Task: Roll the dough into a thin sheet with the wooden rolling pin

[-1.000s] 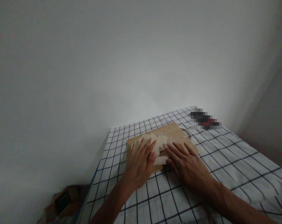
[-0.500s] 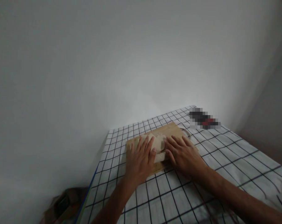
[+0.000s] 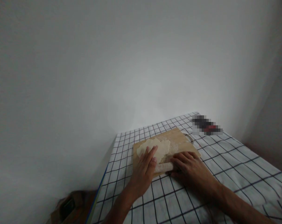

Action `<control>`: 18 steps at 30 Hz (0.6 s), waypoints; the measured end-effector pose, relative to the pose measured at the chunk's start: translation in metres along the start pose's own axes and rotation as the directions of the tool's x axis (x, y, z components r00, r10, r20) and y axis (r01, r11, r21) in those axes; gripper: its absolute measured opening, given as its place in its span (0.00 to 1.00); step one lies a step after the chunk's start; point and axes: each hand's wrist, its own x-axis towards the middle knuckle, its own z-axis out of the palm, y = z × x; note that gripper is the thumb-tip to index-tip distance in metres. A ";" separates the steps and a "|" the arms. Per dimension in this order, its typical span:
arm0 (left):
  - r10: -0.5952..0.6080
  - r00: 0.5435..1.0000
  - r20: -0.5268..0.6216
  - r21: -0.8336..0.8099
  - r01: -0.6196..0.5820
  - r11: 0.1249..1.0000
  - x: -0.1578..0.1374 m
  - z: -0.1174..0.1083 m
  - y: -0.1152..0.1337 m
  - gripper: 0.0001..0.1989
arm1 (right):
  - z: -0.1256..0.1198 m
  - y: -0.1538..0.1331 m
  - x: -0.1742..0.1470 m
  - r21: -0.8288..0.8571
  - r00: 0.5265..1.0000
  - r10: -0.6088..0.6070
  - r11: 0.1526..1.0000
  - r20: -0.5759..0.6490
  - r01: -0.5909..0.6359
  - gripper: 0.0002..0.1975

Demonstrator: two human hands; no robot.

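A pale, flattened sheet of dough [image 3: 163,147] with an uneven edge lies on a floured wooden board [image 3: 178,137]. Along the board's near edge rests a floury rolling pin [image 3: 163,167]. My left hand [image 3: 144,169] lies over the dough's near side with its fingers stretched out, hiding the pin's left end. Curled over the pin's right end are the fingers of my right hand [image 3: 186,165], which cover that end.
A checked cloth [image 3: 164,202] covers the table beneath the board. A pixelated dark and red item [image 3: 207,125] lies at the far right. Behind the table rises a pale wall [image 3: 141,68]. Low at the left is a brown box-like object [image 3: 68,207].
The rolling pin has come toward me to the board's near edge. My right hand moved back with it and curled its fingers; more of the dough shows now.
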 end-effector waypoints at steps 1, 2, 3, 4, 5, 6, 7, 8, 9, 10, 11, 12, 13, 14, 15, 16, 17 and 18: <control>-0.016 1.000 -0.003 -0.070 0.016 0.997 0.004 -0.007 -0.004 0.26 | -0.002 0.000 0.002 -0.005 1.000 0.018 1.000 0.001 -0.018 0.12; -0.031 0.999 -0.019 -0.127 0.029 0.991 0.009 -0.016 -0.009 0.26 | -0.004 0.001 0.003 -0.005 0.999 0.037 0.999 0.003 -0.037 0.10; -0.046 0.998 -0.046 -0.166 0.038 0.985 0.014 -0.024 -0.014 0.27 | -0.005 0.001 0.005 0.004 0.998 0.057 0.998 -0.001 -0.057 0.09; -0.056 0.996 -0.074 -0.183 0.042 0.982 0.019 -0.032 -0.017 0.27 | -0.006 0.002 0.006 0.021 0.997 0.078 0.997 -0.008 -0.078 0.09; -0.058 0.993 -0.098 -0.176 0.040 0.984 0.025 -0.039 -0.020 0.28 | -0.006 0.001 0.006 0.043 0.994 0.108 0.993 -0.014 -0.107 0.10; -0.048 0.992 -0.114 -0.149 0.031 0.988 0.031 -0.044 -0.022 0.27 | -0.005 0.000 0.006 0.066 0.990 0.141 0.988 -0.012 -0.140 0.11; -0.030 0.993 -0.118 -0.108 0.017 0.994 0.037 -0.047 -0.023 0.27 | -0.004 -0.001 0.004 0.085 0.984 0.176 0.981 -0.008 -0.175 0.12; -0.008 0.993 -0.114 -0.062 0.001 0.998 0.044 -0.047 -0.023 0.26 | -0.002 -0.004 0.002 0.099 0.978 0.206 0.974 0.001 -0.205 0.12; 0.008 0.994 -0.105 -0.018 -0.010 1.000 0.052 -0.045 -0.024 0.26 | 0.001 -0.007 -0.001 0.108 0.973 0.229 0.967 0.012 -0.229 0.13; 0.018 0.996 -0.090 0.021 -0.016 1.000 0.060 -0.040 -0.024 0.26 | 0.004 -0.010 -0.005 0.114 0.970 0.242 0.963 0.025 -0.243 0.13; 0.020 0.998 -0.067 0.052 -0.017 0.999 0.067 -0.034 -0.026 0.26 | 0.007 -0.013 -0.009 0.119 0.967 0.250 0.960 0.036 -0.253 0.13; 0.021 0.999 -0.034 0.079 -0.018 0.997 0.075 -0.027 -0.028 0.26 | 0.011 -0.016 -0.012 0.123 0.966 0.255 0.958 0.046 -0.259 0.13; 0.020 1.000 0.006 0.104 -0.021 0.994 0.083 -0.020 -0.030 0.26 | 0.014 -0.017 -0.014 0.127 0.965 0.257 0.956 0.059 -0.263 0.13; 0.025 0.999 0.048 0.130 -0.031 0.991 0.090 -0.013 -0.032 0.26 | 0.016 -0.018 -0.015 0.133 0.963 0.258 0.955 0.072 -0.266 0.14; 0.038 0.996 0.079 0.157 -0.050 0.986 0.097 -0.007 -0.034 0.26 | 0.018 -0.018 -0.015 0.144 0.963 0.258 0.953 0.081 -0.268 0.14; 0.065 0.993 0.101 0.182 -0.083 0.980 0.102 -0.003 -0.034 0.26 | 0.019 -0.017 -0.014 0.164 0.963 0.254 0.950 0.091 -0.267 0.15; 0.104 0.988 0.116 0.199 -0.126 0.972 0.107 0.001 -0.032 0.26 | 0.019 -0.015 -0.012 0.191 0.963 0.251 0.945 0.096 -0.266 0.16; 0.153 0.980 0.129 0.203 -0.177 0.963 0.111 0.003 -0.030 0.26 | 0.018 -0.014 -0.011 0.221 0.964 0.249 0.939 0.094 -0.264 0.17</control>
